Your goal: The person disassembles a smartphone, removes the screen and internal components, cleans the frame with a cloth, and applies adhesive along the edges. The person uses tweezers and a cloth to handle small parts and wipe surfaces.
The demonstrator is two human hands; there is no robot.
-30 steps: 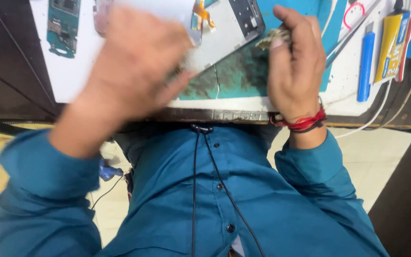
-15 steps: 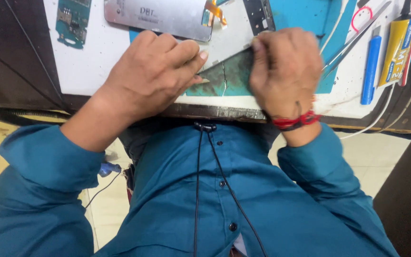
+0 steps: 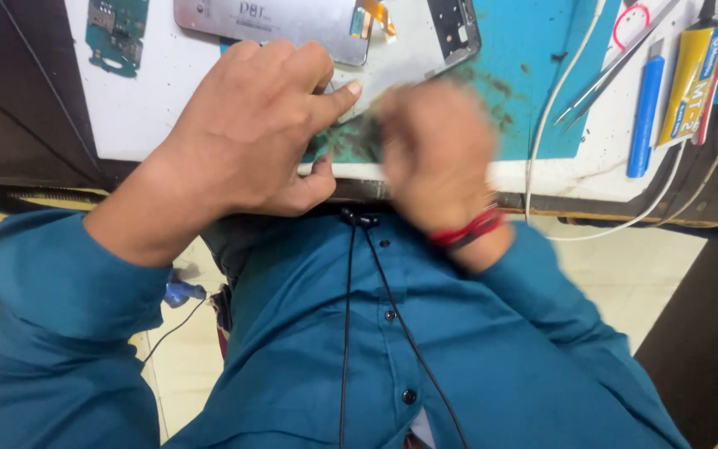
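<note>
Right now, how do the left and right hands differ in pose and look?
The left hand is sharp in the picture, laid on the phone frame with its forefinger stretched out; the right hand is blurred and curled into a loose fist over the worn teal mat. The right wrist wears a red band; the left wrist is bare. Both come out of blue sleeves and sit at the near bench edge.

circuit board left of phone frame, tweezers perhaps rightmost
</note>
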